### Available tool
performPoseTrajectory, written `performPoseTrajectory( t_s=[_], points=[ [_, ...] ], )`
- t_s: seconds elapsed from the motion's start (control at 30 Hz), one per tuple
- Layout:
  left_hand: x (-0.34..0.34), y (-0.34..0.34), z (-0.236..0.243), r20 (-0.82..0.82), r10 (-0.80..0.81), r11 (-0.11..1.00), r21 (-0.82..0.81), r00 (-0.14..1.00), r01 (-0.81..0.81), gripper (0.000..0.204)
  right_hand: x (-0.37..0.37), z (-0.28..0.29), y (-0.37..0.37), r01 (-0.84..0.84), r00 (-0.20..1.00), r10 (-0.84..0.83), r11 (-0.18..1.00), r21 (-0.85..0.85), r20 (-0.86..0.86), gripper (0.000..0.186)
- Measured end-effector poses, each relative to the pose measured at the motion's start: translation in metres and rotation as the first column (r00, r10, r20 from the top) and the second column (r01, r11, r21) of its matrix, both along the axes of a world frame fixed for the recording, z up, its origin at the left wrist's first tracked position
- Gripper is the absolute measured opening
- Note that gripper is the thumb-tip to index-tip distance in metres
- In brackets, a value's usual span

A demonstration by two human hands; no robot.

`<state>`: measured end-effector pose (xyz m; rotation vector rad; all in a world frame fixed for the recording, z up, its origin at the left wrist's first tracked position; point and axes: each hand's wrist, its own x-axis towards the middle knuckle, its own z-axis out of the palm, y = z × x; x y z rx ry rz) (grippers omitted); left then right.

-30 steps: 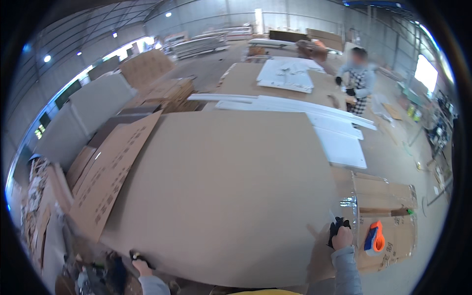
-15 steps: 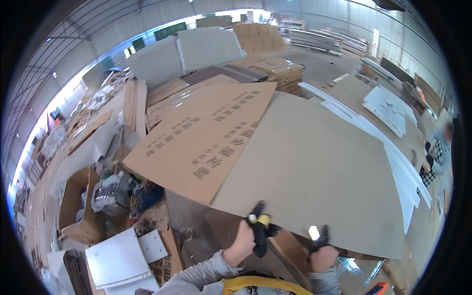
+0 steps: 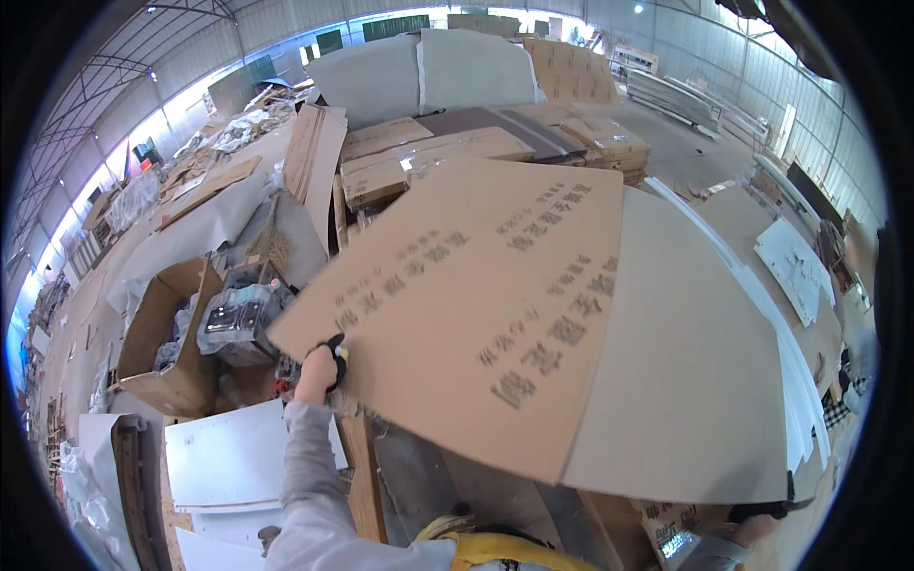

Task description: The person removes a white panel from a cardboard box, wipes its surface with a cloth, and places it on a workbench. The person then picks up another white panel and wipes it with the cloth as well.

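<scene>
the person's left hand (image 3: 324,369), in a dark glove which leaves part of the hand bare, is at the near left edge of a printed cardboard sheet (image 3: 438,276). its fingers are bent over this edge, but one cannot tell if they grip it firmly, because their undersides are hidden. the printed cardboard sheet lies in front of the person, with rows of dark characters on its upper face, and its right part covers the left side of a plain brown sheet (image 3: 695,352).

the right hand (image 3: 757,526), also dark-gloved, is at the near right corner of the plain brown sheet; it is blurred, and one cannot tell if it is open or closed.

to the left of the left hand stands an open cardboard box (image 3: 176,388), and just beside it is a bundle in clear plastic (image 3: 233,319). a white panel (image 3: 224,466) lies below, near the left forearm. long white strips (image 3: 804,395) run along the right side of the plain brown sheet. beyond both sheets there are stacked flat cartons (image 3: 605,141).
</scene>
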<state>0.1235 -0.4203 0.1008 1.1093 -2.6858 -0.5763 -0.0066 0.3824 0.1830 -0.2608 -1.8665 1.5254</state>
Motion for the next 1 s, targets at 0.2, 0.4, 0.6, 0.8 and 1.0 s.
performPoseTrajectory(
  t_s=[0.2, 0.4, 0.6, 0.8, 1.0],
  points=[
    [-0.010, 0.111, -0.072, 0.248, -0.554, 0.752, -0.260, 0.795, 0.606, 0.017, 0.015, 0.053, 0.009, 0.076, 0.997, -0.075, 0.997, 0.005, -0.015, 0.038],
    [0.010, 0.302, -0.185, -0.423, -0.791, -0.026, 0.745, 0.442, 0.666, 0.028, -0.006, 0.082, 0.007, -0.045, 0.997, 0.044, 0.999, -0.014, -0.057, 0.036],
    [0.006, 0.472, -0.209, -0.264, -0.918, -0.018, 0.771, 0.295, 0.637, 0.038, -0.019, 0.093, 0.038, -0.166, 0.981, 0.165, 0.986, 0.001, -0.104, 0.035],
    [-0.003, 0.458, -0.068, -0.299, -0.888, 0.166, 0.502, 0.350, 0.849, 0.033, -0.026, 0.084, 0.085, -0.296, 0.952, 0.293, 0.955, -0.020, -0.093, 0.034],
    [0.023, 0.455, -0.156, -0.579, 0.225, 0.632, 0.699, 0.784, 0.334, 0.033, -0.047, 0.017, 0.111, -0.508, 0.861, 0.509, 0.859, -0.056, -0.011, 0.033]
  ],
)
